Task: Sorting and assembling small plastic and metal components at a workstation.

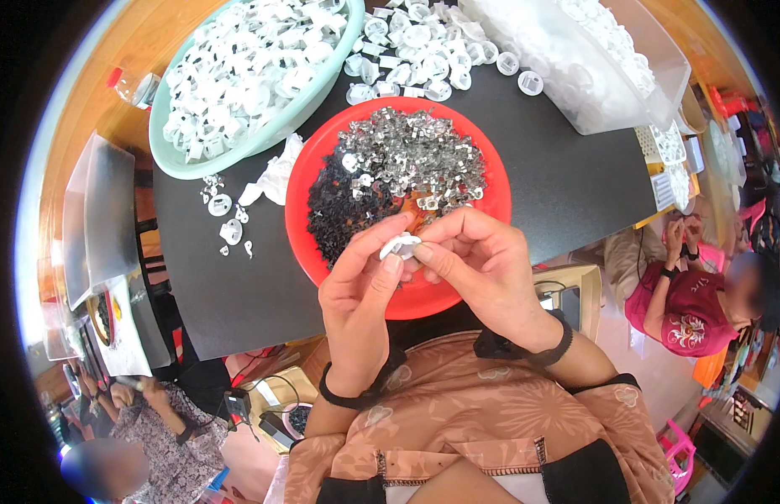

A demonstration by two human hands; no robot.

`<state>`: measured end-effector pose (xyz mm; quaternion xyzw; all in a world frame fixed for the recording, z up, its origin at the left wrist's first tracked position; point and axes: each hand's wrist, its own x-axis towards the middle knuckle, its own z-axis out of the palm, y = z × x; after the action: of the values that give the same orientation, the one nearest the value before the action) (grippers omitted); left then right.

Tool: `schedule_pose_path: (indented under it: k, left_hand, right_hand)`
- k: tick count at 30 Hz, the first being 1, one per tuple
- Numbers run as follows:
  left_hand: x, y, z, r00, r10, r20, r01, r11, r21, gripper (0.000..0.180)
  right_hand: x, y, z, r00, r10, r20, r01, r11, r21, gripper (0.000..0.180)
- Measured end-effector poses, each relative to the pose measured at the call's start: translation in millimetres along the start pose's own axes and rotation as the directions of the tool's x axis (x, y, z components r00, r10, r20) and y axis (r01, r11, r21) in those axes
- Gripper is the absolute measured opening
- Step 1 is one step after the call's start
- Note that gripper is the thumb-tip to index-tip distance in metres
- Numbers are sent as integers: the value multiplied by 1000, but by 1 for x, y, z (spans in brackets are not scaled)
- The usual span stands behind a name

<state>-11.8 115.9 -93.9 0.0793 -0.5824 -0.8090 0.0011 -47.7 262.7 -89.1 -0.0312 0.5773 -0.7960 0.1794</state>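
Between my two hands is a small white plastic part [400,245], held above the near side of a red basin [499,181]. My left hand [360,290] pinches it from the left with thumb and fingers. From the other side, the thumb and forefinger of my right hand [489,269] close on its right end. Whether a smaller piece sits in the part is too small to tell. Inside the basin lie a heap of shiny metal clips [423,151] and a pile of small black pieces [344,202].
A pale green basin [159,139] heaped with white parts stands at the far left. Loose white parts [436,67] lie beyond the red basin. A translucent bin [591,109] is at the far right. Crumpled white paper [276,178] lies left. Two people work at either side.
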Motion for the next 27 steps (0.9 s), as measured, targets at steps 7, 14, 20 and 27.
schedule_pose_path:
  k: [7, 14, 20, 27]
  left_hand:
    - [4, -4, -5, 996, -79, 43, 89, 938, -335, 24]
    - [5, 3, -10, 978, -207, -37, 166, 865, -474, 38]
    - [5, 5, -40, 996, -85, 16, 80, 823, -563, 41]
    - [3, 3, -38, 993, -119, -10, 94, 833, -545, 35]
  right_hand:
    - [-1, 4, 8, 993, -119, -24, 116, 990, -79, 5]
    - [6, -8, 6, 985, -161, 55, 170, 912, -374, 5]
    - [15, -3, -14, 917, -277, 288, 395, 521, -757, 8]
    - [12, 0, -4, 891, -222, 397, 441, 211, -872, 13]
